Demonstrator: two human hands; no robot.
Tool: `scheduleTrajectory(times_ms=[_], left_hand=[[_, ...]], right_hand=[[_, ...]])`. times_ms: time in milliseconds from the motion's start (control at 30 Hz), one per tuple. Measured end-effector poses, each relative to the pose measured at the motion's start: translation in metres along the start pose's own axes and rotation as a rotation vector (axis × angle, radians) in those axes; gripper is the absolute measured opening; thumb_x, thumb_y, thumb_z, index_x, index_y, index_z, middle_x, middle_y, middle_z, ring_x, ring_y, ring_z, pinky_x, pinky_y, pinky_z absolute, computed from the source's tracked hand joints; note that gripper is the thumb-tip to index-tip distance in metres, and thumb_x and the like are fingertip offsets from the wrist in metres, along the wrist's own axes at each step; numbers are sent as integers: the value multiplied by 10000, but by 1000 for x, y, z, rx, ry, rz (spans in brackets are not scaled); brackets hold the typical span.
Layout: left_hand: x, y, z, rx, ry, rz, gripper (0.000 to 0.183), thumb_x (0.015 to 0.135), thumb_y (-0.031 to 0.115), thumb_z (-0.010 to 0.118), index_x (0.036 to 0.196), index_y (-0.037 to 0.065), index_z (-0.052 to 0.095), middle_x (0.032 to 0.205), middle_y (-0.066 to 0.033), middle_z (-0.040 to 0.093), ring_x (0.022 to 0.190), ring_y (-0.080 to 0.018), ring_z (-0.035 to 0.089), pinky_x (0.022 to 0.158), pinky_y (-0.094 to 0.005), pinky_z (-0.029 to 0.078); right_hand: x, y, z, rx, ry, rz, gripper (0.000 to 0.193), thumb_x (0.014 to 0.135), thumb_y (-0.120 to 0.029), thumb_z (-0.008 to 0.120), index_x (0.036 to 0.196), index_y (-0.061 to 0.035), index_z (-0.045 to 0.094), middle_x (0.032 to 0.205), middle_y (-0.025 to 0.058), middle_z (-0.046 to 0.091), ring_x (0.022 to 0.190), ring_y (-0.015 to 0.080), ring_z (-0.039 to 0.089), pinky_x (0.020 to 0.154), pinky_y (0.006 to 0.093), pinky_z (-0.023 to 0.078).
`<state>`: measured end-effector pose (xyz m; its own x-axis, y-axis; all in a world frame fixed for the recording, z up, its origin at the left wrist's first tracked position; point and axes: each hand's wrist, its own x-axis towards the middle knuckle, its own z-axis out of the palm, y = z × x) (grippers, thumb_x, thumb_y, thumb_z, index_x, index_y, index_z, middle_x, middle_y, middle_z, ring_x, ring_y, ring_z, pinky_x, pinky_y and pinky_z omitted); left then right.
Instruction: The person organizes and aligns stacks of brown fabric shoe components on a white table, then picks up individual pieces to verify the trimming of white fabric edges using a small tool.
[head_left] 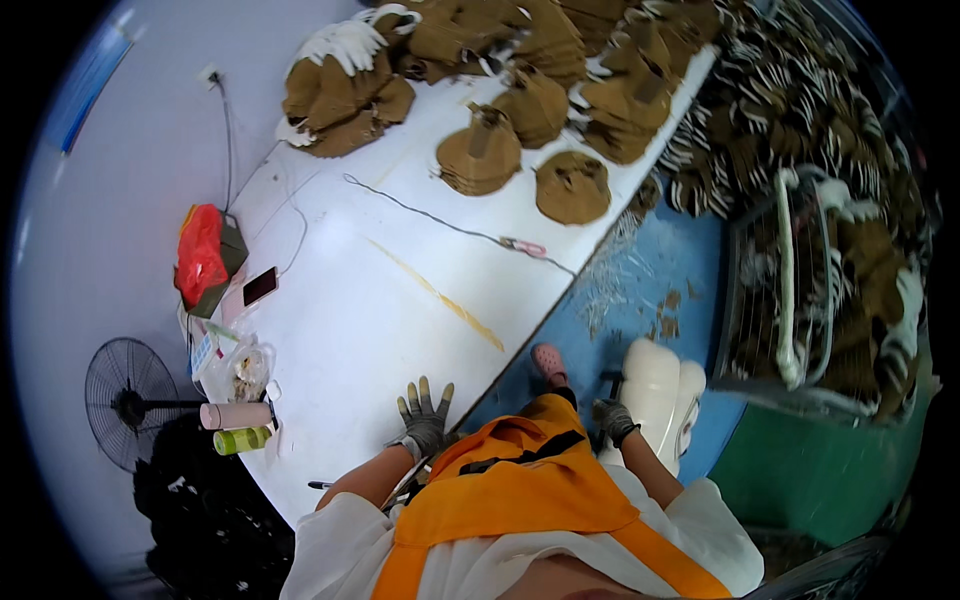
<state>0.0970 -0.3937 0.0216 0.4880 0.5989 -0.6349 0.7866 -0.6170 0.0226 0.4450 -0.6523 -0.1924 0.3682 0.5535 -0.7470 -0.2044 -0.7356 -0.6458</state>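
My left hand (424,418) wears a grey glove with yellowish fingertips. Its fingers are spread over the near edge of the white table (340,360), and nothing is in it. My right hand (614,420), also gloved in grey, hangs beside a cream padded seat (655,385). Its fingers are too dark and small to make out, and I cannot tell whether it touches the seat. Brown fabric pieces lie in stacks across the far table, among them a round stack (572,188) and a taller one (480,158). A small red-handled tool (523,246) lies by a dark cord.
Left side: a phone (260,287), a box with a red bag (203,250), a pink bottle (235,416), a green bottle (242,440) and a fan (130,405). Right: a wire cart (785,280) of brown fabric and a large brown-and-white heap (790,110). Scraps litter the blue floor (640,270).
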Motion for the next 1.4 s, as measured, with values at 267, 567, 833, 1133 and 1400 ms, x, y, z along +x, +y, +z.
scheduleTrajectory(times_ms=[267, 567, 833, 1133, 1400], left_hand=[[62, 14, 25, -242, 287, -200, 816, 821, 604, 547, 1495, 325, 180, 1559, -186, 2, 1426, -404, -11, 1069, -634, -12], [35, -27, -39, -774, 221, -1000, 895, 835, 616, 534, 1514, 283, 55, 1557, -192, -83, 1432, -386, -72, 1110, -570, -18], [50, -88, -98, -798, -75, -1056, 1063, 729, 740, 564, 1507, 311, -18, 1549, -184, -152, 1414, -426, -124, 1096, -598, -22], [128, -127, -81, -587, 536, -1197, 729, 875, 461, 549, 1463, 123, 284, 1537, -196, 157, 1420, -371, 125, 1137, -517, 69], [139, -140, -89, -590, 434, -1193, 721, 856, 378, 578, 1451, 92, 287, 1532, -213, 156, 1412, -403, 133, 1131, -541, 78]], right_hand=[[-7, -290, -23, -246, -296, -628, 311, 919, -353, 602, 899, -45, 641, 746, 21, 591, 678, 140, 523, 648, 280, 430], [20, -610, 43, -710, -99, -1053, 396, 894, -366, 605, 1113, -36, 625, 1116, 198, 607, 1056, 339, 550, 923, 382, 429], [56, -836, 264, -1211, -62, -1505, 519, 884, -463, 574, 1198, -49, 590, 1264, 172, 553, 1185, 333, 500, 1013, 418, 384], [258, -987, 462, -1669, 436, -1194, 596, 844, -539, 548, 1251, -105, 588, 1314, 167, 541, 1243, 315, 489, 1060, 419, 342], [292, -995, 509, -1937, 305, -873, 687, 762, -589, 628, 1281, -143, 577, 1370, 137, 498, 1274, 319, 458, 1095, 508, 272]])
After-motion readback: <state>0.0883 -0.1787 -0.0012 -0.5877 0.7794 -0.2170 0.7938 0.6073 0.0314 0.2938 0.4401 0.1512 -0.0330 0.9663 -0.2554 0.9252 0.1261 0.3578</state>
